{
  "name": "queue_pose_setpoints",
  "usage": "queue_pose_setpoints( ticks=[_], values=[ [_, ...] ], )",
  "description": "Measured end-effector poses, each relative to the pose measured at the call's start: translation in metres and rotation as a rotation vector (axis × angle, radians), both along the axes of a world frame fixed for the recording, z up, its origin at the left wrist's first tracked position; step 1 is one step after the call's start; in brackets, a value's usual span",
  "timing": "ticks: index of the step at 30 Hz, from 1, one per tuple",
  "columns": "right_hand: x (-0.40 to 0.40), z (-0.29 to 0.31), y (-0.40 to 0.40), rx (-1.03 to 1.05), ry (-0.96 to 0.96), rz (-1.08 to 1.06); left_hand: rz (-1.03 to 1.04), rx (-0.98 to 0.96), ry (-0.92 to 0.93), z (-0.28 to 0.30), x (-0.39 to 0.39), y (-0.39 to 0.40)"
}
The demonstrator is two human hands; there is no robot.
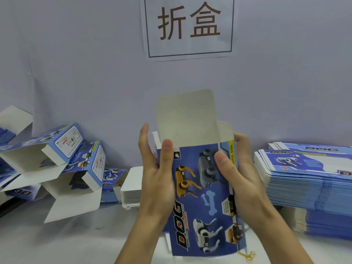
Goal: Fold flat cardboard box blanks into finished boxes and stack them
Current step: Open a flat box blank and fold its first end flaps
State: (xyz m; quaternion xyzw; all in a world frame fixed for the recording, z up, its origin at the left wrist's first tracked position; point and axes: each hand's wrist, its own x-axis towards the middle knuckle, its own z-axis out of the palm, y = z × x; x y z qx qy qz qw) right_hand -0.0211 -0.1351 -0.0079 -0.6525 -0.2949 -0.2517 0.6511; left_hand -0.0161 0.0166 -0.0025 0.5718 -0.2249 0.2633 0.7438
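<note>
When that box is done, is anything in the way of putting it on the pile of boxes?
Nothing visible. Both hands, left hand and right hand, hold the box upright; only bare table lies between it and the folded boxes on the left.

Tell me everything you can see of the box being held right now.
The box is blue printed cardboard showing robot dogs, a bone and "DOG" lettering. It stands upright at centre, above the table. Its grey-white top flap sticks up, unfolded. The left hand and right hand grip its sides, thumbs on the front.
</note>
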Motion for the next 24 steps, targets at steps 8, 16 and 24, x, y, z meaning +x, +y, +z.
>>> queue_pose_setpoints(
  ticks=[8, 16, 24],
  values=[
    [-0.001, 0.003, 0.004, 0.02, -0.02, -0.126, -0.003, 0.028, -0.069, -0.003, 0.0, 0.0],
    [-0.006, 0.012, 0.007, 0.217, 0.124, -0.003, -0.045, -0.015, 0.035, -0.001, -0.004, 0.001],
    [-0.001, 0.011, 0.007, 0.298, 0.189, 0.003, -0.236, -0.147, 0.059, 0.008, -0.005, 0.009]
  ],
)
